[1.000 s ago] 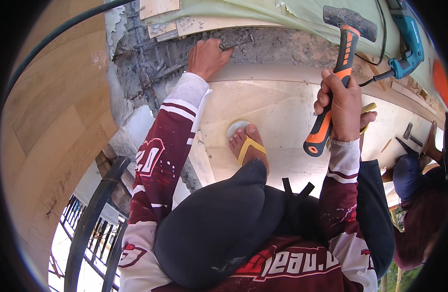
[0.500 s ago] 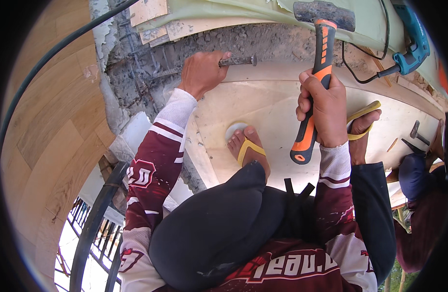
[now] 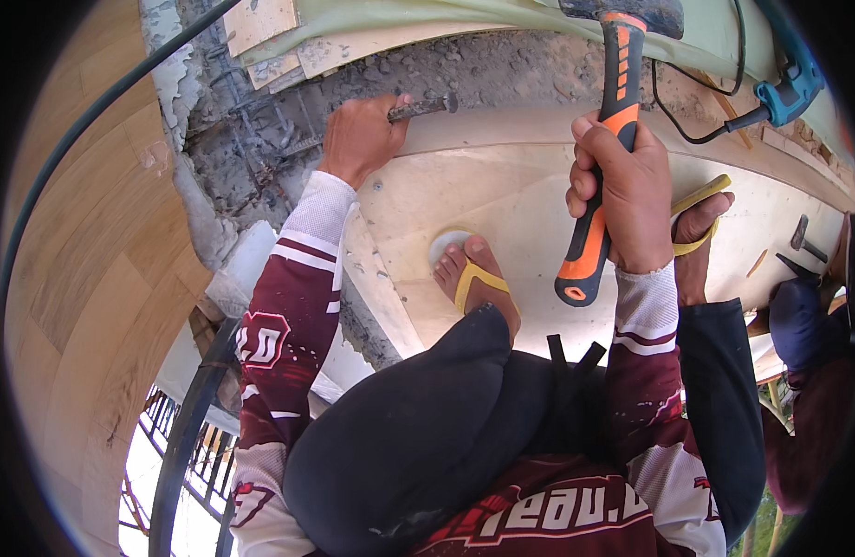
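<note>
My left hand is closed round a steel chisel. The chisel's flared, worn head sticks out to the right of my fist. On the other side its ridged shaft runs left toward the broken concrete; I cannot tell whether the tip touches. My right hand grips a club hammer by its black and orange handle, with fingers wrapped round the middle. The hammer head is raised at the top edge, partly cut off by the frame, to the right of the chisel and apart from it.
Wood-look flooring with a black cable lies left. A teal power tool rests at the upper right. My sandalled feet stand on a pale board. Another person's sleeve and a small hammer are at far right.
The hammer has risen a little, its head now partly past the top edge. My left hand and the chisel appear slightly further left and up, as does the surrounding scene there.
</note>
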Demonstrator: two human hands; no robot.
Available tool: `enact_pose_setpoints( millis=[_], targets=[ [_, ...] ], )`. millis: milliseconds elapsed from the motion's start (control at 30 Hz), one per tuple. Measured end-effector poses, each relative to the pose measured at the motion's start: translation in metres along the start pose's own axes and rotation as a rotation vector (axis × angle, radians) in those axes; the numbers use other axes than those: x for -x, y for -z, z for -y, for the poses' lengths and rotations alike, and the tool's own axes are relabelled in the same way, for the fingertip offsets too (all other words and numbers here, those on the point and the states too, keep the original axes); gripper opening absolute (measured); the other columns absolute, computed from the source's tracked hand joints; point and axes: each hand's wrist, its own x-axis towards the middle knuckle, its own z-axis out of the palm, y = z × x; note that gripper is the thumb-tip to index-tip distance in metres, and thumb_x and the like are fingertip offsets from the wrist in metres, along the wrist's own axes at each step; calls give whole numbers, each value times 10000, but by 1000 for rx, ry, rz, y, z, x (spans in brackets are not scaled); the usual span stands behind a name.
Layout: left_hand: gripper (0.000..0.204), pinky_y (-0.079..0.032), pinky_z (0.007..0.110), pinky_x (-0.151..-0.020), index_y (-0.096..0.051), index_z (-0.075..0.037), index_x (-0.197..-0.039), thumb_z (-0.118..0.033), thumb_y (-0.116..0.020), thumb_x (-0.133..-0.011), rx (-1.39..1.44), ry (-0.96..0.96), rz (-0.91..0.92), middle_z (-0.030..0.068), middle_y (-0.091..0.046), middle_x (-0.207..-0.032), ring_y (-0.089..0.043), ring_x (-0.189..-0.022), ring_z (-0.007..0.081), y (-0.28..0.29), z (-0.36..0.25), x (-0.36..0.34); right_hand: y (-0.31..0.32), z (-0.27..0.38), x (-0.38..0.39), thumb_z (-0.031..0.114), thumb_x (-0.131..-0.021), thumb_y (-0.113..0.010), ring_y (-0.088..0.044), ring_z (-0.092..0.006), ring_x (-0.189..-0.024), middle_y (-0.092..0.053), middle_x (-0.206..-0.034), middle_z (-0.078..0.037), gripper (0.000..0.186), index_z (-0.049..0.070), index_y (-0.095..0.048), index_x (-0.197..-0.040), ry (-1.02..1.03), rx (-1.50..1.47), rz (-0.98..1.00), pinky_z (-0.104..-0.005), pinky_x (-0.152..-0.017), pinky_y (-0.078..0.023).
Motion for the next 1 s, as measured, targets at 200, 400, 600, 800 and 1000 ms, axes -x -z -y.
enact_pose_setpoints(
  millis=[200,400,600,800,1000],
  targets=[
    [233,-552,483,-686,-770,-92,-937,-296,-720,-836,-20,-28,112,226,-679,-737,-678,-720,415,0,6,4,-1,-6,-1,147,-915,-651,-481,-87,-484,-491,-678,-12,207,2,-535,-1006,-8,-2,22,-260,-418,-439],
    [418,-550,479,-689,-733,-11,-776,-415,-686,-868,-22,-42,204,232,-672,-710,-674,-710,429,0,2,7,-6,-9,2,141,-916,-653,-482,-90,-485,-504,-692,-15,205,0,-536,-1008,-35,-60,-4,-264,-422,-443],
    [484,-519,508,-702,-731,-27,-791,-488,-635,-906,-82,46,216,238,-665,-728,-659,-767,454,-11,0,6,-8,-27,8,162,-910,-653,-533,-114,-494,-547,-697,-39,237,-22,-547,-1014,53,-224,-122,-284,-437,-475],
    [454,-526,515,-727,-731,-25,-797,-459,-632,-885,-29,91,200,234,-677,-757,-660,-795,461,-19,2,5,16,-20,20,163,-955,-635,-529,-115,-569,-513,-746,-24,180,24,-532,-1005,204,-450,-377,-306,-481,-489],
    [399,-547,490,-727,-758,-38,-816,-430,-704,-767,5,119,221,243,-697,-773,-690,-780,433,-20,3,0,-10,-49,36,145,-963,-600,-508,-111,-521,-492,-680,-11,127,45,-542,-911,147,-518,-482,-310,-461,-469]
  ],
)
